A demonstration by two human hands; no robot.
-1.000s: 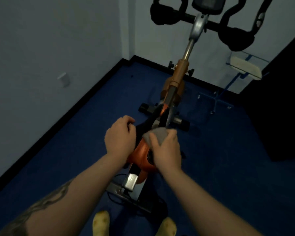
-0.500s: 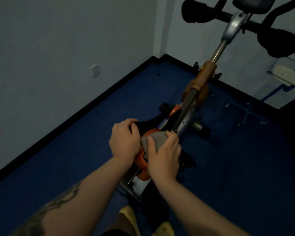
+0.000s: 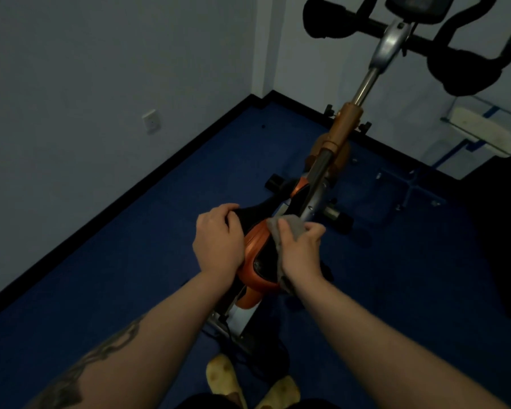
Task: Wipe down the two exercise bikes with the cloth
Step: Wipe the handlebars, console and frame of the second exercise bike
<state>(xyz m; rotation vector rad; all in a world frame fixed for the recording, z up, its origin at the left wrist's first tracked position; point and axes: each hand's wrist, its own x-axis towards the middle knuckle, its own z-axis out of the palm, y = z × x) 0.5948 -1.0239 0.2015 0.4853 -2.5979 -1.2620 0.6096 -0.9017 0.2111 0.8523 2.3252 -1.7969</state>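
A grey cloth (image 3: 289, 228) is held by the right hand (image 3: 300, 255), with the fingers (image 3: 314, 231) curled over it and the thumb laid along its near edge; the cloth is pressed against the right side of the orange-and-black seat (image 3: 258, 258) of the exercise bike (image 3: 344, 129). One part of the cloth is bunched just beyond the fingertips, touching the silver frame tube, and a strip of it hangs below the heel of the hand beside the seat's rear edge. The left hand (image 3: 217, 243) is set on the left side of the seat, its fingers curled over the black front part so that the saddle is gripped; the fingers are held close together, and their tips are hidden under the edge. The seat lies between the two hands. Beyond the fingers of both hands the silver and orange post of the bike rises toward the black handlebars (image 3: 460, 66) and the console at the upper edge of the view. A white wall socket (image 3: 151, 121) is seen on the wall well to the left of the left hand. A white padded bench (image 3: 484, 131) on a blue frame stands well beyond the right hand, near the far wall. Blue carpet (image 3: 106, 278) covers the floor, and two yellow slippers (image 3: 223, 376) are seen below the forearms. A dark tattoo is visible on the left forearm
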